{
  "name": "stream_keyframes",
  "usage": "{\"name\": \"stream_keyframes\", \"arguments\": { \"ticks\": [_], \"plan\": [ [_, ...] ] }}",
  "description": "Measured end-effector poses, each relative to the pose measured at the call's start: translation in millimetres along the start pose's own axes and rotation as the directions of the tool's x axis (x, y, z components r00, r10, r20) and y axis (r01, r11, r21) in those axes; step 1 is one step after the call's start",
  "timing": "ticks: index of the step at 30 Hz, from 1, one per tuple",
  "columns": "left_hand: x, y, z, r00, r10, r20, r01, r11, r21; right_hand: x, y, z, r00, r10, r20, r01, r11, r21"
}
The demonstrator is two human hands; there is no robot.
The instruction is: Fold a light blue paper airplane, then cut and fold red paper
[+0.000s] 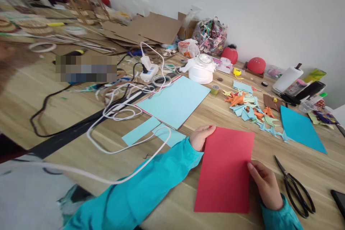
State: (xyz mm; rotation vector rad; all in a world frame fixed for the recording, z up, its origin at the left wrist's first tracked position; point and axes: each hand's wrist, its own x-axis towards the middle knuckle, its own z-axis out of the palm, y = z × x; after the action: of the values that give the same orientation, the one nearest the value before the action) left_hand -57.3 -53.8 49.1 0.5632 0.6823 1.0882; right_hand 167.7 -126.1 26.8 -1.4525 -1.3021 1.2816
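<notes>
Between my two hands is a sheet of red paper (225, 172), tilted slightly above the wooden table. My left hand (201, 137) grips its upper left edge, thumb on top and the other fingers hidden behind it. On the right edge, my right hand (265, 183) pinches the sheet between thumb and bent fingers. Black-handled scissors (295, 188) lie on the table just right of my right hand. Beyond my left hand rests a stack of light blue paper (175, 100), with a red edge showing under it. Cut light blue strips (141, 130) lie nearer me.
Folded paper cranes (246, 106) in several colours are heaped behind the red sheet. A bright blue sheet (303, 129) lies at the right. White cable (93, 136) loops across the table from a power strip (149, 72). A phone-like black object (338, 201) sits at the right edge.
</notes>
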Motion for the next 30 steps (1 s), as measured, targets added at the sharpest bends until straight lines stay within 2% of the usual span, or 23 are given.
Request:
{"name": "stream_keyframes", "arguments": {
  "ticks": [4, 9, 12, 14, 17, 19, 21, 23, 26, 28, 30],
  "plan": [
    [-3.9, -7.3, 3.6, 0.997, -0.065, 0.052, 0.060, 0.994, 0.090, -0.6, -0.7, 1.2, 0.999, -0.033, -0.024, 0.034, 0.999, 0.032],
    [-3.1, -18.3, -2.0, 0.993, -0.112, 0.045, 0.102, 0.978, 0.180, -0.8, 3.3, 2.6, 0.986, -0.050, -0.162, 0.066, 0.993, 0.094],
    [1.5, -17.3, -7.5, 1.000, -0.002, 0.030, -0.008, 0.939, 0.345, -1.6, 2.7, 3.9, 0.989, -0.021, -0.149, 0.044, 0.988, 0.147],
    [2.1, -11.7, -7.8, 0.995, 0.092, 0.038, -0.100, 0.891, 0.444, -2.9, 0.1, 4.7, 0.995, 0.008, -0.103, 0.010, 0.986, 0.169],
    [-2.7, -2.0, -1.9, 0.994, 0.077, 0.076, -0.107, 0.805, 0.583, -6.0, -4.0, 6.3, 0.997, 0.076, 0.027, -0.080, 0.981, 0.174],
    [-7.7, -0.6, 3.4, 0.988, -0.024, 0.155, -0.083, 0.758, 0.647, -8.8, -5.0, 9.1, 0.983, 0.106, 0.151, -0.129, 0.979, 0.155],
    [-12.0, -5.5, 6.8, 0.946, -0.216, 0.240, -0.007, 0.729, 0.684, -12.2, -4.7, 14.1, 0.954, 0.101, 0.281, -0.141, 0.982, 0.127],
    [-14.5, -14.3, 7.3, 0.915, -0.273, 0.296, -0.037, 0.674, 0.738, -15.6, -3.9, 20.6, 0.921, 0.070, 0.383, -0.115, 0.989, 0.096],
    [-14.2, -27.0, 4.5, 0.900, -0.219, 0.377, -0.216, 0.528, 0.821, -19.2, -4.1, 28.7, 0.910, 0.013, 0.415, -0.032, 0.999, 0.040],
    [-12.6, -32.9, 2.6, 0.894, -0.196, 0.402, -0.281, 0.452, 0.847, -20.0, -5.1, 31.0, 0.927, -0.017, 0.375, 0.020, 1.000, -0.004],
    [-11.5, -37.7, 2.0, 0.890, -0.178, 0.419, -0.319, 0.414, 0.853, -19.8, -6.1, 31.2, 0.937, -0.032, 0.348, 0.047, 0.998, -0.035]
  ]
}}
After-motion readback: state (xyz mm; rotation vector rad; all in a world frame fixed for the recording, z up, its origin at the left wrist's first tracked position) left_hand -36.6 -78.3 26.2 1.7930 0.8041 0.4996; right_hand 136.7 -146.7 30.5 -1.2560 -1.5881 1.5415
